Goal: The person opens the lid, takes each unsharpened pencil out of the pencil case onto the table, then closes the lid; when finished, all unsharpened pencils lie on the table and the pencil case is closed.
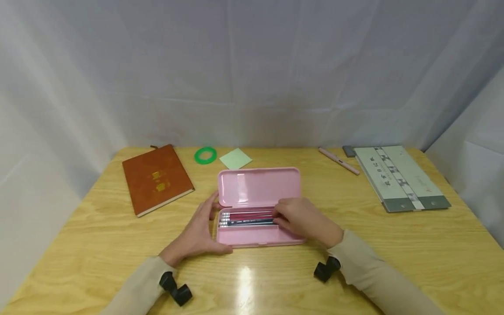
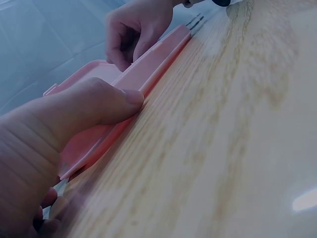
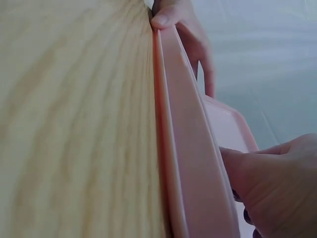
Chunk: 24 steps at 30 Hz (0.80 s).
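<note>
A pink pencil case (image 1: 258, 236) lies on the table with its lid (image 1: 260, 188) raised at the back. Several pencils (image 1: 240, 216), dark red and dark blue with silvery ends to the left, lie side by side in its rear part. My left hand (image 1: 198, 232) holds the case's left end, thumb at the front edge and fingers round the far side; the left wrist view shows the thumb (image 2: 131, 97) against the front wall. My right hand (image 1: 305, 218) reaches into the case with curled fingers at the pencils' right part. Its fingertips are mostly hidden.
A brown notebook (image 1: 151, 177) lies to the left. Behind the case are a green ring (image 1: 205, 155) and a pale green paper pad (image 1: 235, 159). Further right lie a pink pen (image 1: 338, 161), a small grey block (image 1: 348, 151) and a pale book (image 1: 397, 177). A curtain (image 1: 260, 87) hangs behind.
</note>
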Tool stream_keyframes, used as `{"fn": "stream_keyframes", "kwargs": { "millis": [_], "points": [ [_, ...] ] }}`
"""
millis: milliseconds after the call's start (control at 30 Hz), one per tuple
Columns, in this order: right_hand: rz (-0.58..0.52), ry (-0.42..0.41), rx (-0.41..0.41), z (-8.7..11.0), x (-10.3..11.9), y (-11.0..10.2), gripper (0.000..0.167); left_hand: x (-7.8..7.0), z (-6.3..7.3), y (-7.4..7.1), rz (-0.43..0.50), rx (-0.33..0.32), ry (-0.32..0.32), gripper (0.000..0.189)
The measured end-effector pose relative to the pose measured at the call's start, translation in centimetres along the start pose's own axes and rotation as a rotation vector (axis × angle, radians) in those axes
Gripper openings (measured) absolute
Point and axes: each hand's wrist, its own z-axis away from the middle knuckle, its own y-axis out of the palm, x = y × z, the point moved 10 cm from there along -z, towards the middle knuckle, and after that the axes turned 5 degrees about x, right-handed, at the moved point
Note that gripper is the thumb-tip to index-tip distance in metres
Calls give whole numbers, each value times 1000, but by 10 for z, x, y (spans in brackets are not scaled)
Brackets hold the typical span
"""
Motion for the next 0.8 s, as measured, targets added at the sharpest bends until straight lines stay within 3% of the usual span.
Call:
{"fn": "stream_keyframes", "kwargs": {
  "millis": [267,533,800],
  "points": [
    [-66,-34,15,-5,-5,2,7,1,2,-1,-28,2,-7,141],
    [89,20,69,-7,2,4,11,0,1,-4,-39,1,0,141],
    [-54,139,-46,19,-23,-14,7,1,2,-2,-25,10,-19,140]
  ]
}}
